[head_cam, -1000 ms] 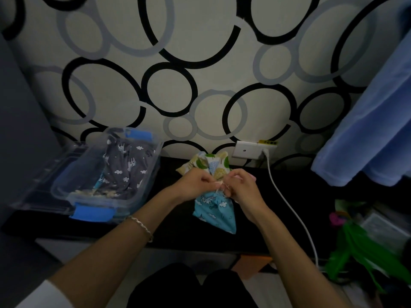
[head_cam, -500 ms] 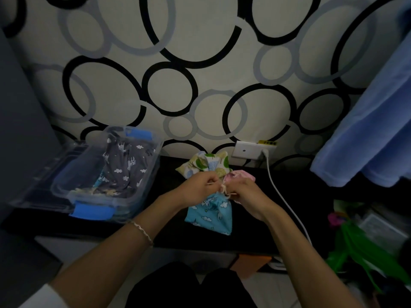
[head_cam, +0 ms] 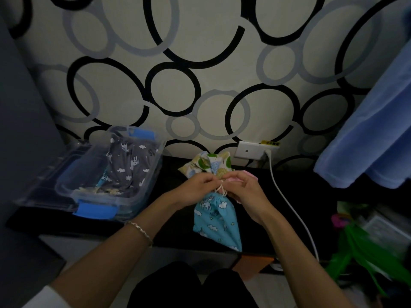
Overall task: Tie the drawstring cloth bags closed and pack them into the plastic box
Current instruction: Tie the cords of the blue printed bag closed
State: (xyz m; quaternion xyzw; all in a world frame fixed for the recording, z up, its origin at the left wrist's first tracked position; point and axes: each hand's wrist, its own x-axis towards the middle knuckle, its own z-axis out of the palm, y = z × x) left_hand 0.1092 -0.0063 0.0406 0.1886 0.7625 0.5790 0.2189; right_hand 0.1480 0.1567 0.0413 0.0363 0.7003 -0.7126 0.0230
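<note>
- Two hands meet at the neck of the blue bag (head_cam: 216, 221): your left hand (head_cam: 198, 185) and right hand (head_cam: 246, 188) are almost touching there.
- Both sets of fingertips are curled in and pinching the pale drawstring (head_cam: 222, 191), which shows as thin loops between them.
- That bag is light blue cotton printed with white clouds and small white animals. Its mouth is gathered tight, and its body fans out towards you, tilted to your right.
- It lies on the black table (head_cam: 300, 207), right of the plastic box (head_cam: 149, 185) and well apart from it.
- Bag count on the table is three: the blue one, a cream bag with green leaves (head_cam: 209, 164) just behind your hands, and a sliver of a pink bag (head_cam: 235, 179) by your right fingers.
- One dark grey bag (head_cam: 126, 167) with white clouds fills the clear box. Scraps of teal and cream cloth peek out beneath it, too hidden to count.
- Two blue latches are on the box, a near latch (head_cam: 95, 211) and a far latch (head_cam: 142, 133).
- One silver bracelet (head_cam: 140, 230) sits on your left wrist.
- One white cable (head_cam: 289, 203) runs from the wall socket (head_cam: 249, 150) across the table.
</note>
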